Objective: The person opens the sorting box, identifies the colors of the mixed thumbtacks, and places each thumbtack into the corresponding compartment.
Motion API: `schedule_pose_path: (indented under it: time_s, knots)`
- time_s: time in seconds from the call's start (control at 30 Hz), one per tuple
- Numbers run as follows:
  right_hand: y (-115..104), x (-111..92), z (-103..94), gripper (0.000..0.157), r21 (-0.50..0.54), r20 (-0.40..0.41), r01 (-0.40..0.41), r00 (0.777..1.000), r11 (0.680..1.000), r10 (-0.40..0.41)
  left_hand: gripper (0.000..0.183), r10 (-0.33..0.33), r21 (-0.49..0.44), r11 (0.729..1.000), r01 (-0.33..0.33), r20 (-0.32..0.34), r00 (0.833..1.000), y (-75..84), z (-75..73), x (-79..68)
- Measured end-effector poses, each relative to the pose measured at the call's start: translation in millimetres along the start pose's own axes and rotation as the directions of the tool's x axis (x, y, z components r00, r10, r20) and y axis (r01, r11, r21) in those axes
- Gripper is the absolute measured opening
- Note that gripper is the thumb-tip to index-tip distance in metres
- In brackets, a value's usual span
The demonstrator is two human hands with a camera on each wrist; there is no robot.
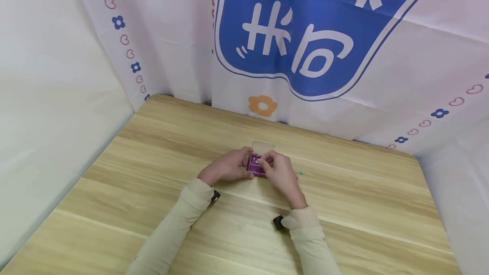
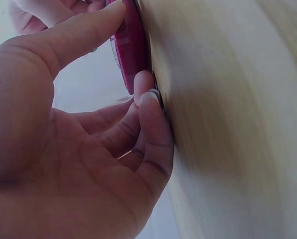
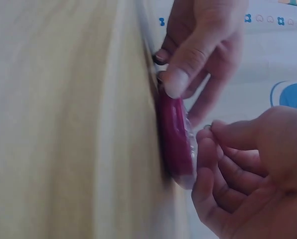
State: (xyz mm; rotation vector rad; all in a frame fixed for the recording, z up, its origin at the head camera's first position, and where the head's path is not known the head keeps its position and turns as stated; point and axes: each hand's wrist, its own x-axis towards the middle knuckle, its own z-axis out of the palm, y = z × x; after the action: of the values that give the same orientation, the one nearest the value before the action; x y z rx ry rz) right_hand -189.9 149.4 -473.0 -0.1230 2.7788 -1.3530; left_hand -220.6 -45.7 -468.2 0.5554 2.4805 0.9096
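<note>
A small purple case (image 1: 255,169) with compartments lies on the table, its clear lid (image 1: 263,144) raised at the far side. My left hand (image 1: 230,165) holds the case at its left side, the thumb against the near edge. In the left wrist view, the other fingers curl beside the magenta side wall (image 2: 131,50). Over the compartments, my right hand (image 1: 280,172) pinches a tiny pale piece (image 3: 207,128) between thumb and index finger. Its kind is too small to make out. The case's inside is partly hidden by the right fingers.
A small green item (image 1: 301,173) lies just right of the right hand, with a reddish bit near it. The wooden table (image 1: 153,160) reaches back to a printed white curtain (image 1: 183,54). Dark bands (image 1: 279,223) sit at both wrists.
</note>
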Motion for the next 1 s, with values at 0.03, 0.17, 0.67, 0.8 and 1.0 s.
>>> schedule_pose_path:
  time_s: [0.03,0.17,0.67,0.8,1.0]
  knots:
    - [0,0,1.0,0.011,0.003,-0.007,-0.002,1.0,1.0,0.002,0.087,-0.002,-0.004,1.0,0.002,0.001,1.0,0.6,0.3,0.0]
    - [1,-1,4.2,0.011,0.014,-0.034,-0.009,0.999,1.0,0.009,0.086,-0.009,-0.01,1.0,0.009,0.001,1.0,2.2,0.9,0.3]
    - [1,-1,5.9,0.011,0.022,-0.083,-0.013,0.996,1.0,0.015,0.085,-0.009,-0.01,1.0,0.009,-0.008,1.0,0.9,2.1,1.4]
    - [1,0,5.2,0.01,0.021,-0.078,-0.016,0.997,1.0,0.017,0.085,-0.008,-0.01,1.0,0.008,-0.005,1.0,0.0,2.1,1.6]
    - [2,1,-3.6,0.012,0.02,-0.045,0.001,0.999,1.0,0.0,0.087,-0.002,-0.013,1.0,0.002,-0.008,1.0,-0.7,0.6,1.6]
